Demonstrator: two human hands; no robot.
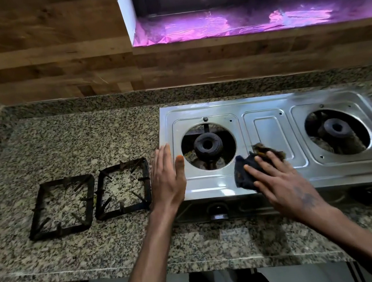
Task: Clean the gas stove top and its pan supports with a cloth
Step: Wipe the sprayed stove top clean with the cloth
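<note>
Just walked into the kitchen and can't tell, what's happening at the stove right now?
A person is cleaning a two-burner gas stove. The right hand presses a dark cloth flat on the steel top, between the two burners near the front edge. The left hand rests open at the stove's left edge. Both pan supports are off the stove, lying side by side on the counter to its left.
</note>
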